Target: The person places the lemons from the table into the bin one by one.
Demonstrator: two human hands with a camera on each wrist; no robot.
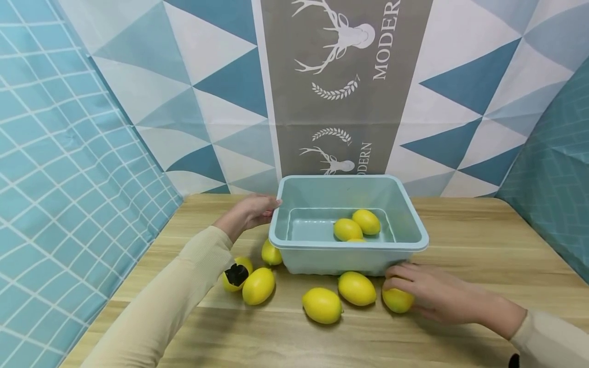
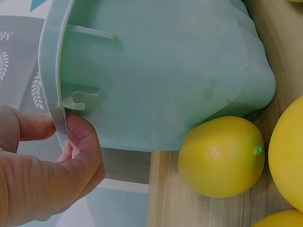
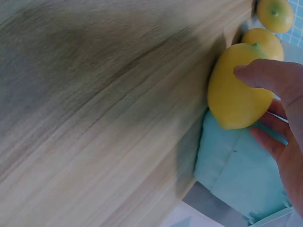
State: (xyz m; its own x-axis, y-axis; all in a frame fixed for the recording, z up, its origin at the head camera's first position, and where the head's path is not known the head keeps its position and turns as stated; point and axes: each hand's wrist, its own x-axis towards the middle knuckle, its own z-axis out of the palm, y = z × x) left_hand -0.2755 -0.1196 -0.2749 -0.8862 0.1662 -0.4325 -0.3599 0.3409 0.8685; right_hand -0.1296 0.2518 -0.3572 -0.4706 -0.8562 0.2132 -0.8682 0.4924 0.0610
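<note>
A light blue plastic bin (image 1: 331, 258) stands on the table with several lemons inside, one of them a lemon (image 1: 366, 222) near its back. My left hand (image 1: 257, 208) pinches the bin's left rim between thumb and fingers, as the left wrist view shows on the rim (image 2: 52, 71). At the bin's front right corner, my right hand (image 1: 434, 291) grips a lemon (image 1: 397, 300) resting on the table. The right wrist view has the thumb on one side of this lemon (image 3: 236, 94) and the fingers on the other, partly hidden.
In front of the bin lie a lemon (image 1: 322, 305) and another lemon (image 1: 357, 289). Left of these are a lemon (image 1: 258, 286), a lemon (image 1: 271, 253) against the bin, and one partly hidden by the left sleeve. A patterned cloth wall (image 1: 221, 102) rises behind the wooden table (image 1: 488, 240).
</note>
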